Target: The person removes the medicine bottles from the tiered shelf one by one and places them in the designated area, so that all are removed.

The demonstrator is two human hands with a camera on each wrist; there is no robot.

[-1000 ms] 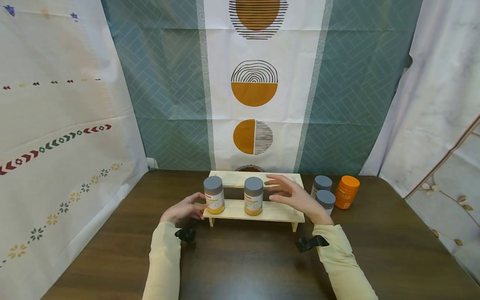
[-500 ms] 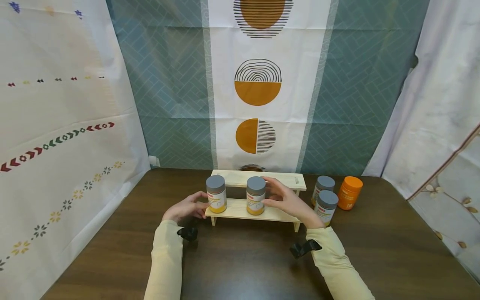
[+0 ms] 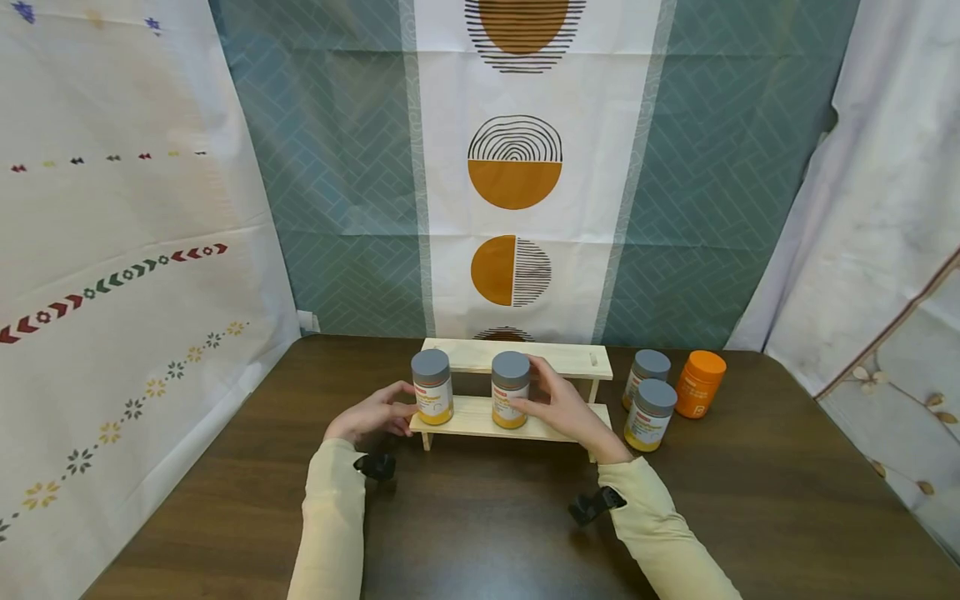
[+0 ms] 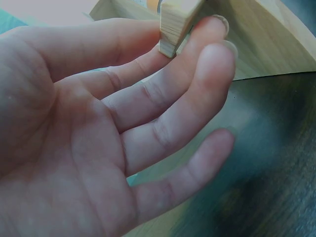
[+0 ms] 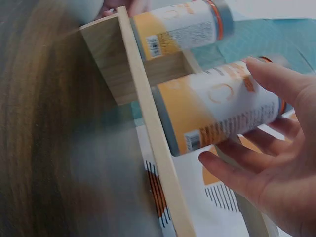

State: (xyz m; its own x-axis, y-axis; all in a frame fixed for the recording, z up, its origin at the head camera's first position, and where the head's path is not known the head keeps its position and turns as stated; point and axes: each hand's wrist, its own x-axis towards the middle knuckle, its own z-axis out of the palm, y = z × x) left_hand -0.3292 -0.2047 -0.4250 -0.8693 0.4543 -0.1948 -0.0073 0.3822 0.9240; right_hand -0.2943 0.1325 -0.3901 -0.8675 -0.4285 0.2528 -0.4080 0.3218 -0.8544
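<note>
A light wooden two-tier rack (image 3: 474,421) stands on the dark table. On its lower shelf are two grey-lidded jars with white and yellow labels, the left jar (image 3: 432,392) and the middle jar (image 3: 508,396). My left hand (image 3: 375,414) holds the left end of that shelf; in the left wrist view the thumb lies against the wooden plank (image 4: 174,27) and fingertips reach behind it. My right hand (image 3: 564,407) grips the middle jar from its right side, thumb in front and fingers behind. The right wrist view shows this jar (image 5: 212,111) with its base at the shelf.
Right of the rack stand two more grey-lidded jars, one nearer (image 3: 650,417) and one behind it (image 3: 643,367). An orange jar (image 3: 699,385) is beside them. Behind the table hangs a patterned green and white cloth (image 3: 352,208).
My right hand has moved left and closed around the middle jar, which stays on the lower shelf. My left hand keeps its place at the rack's end.
</note>
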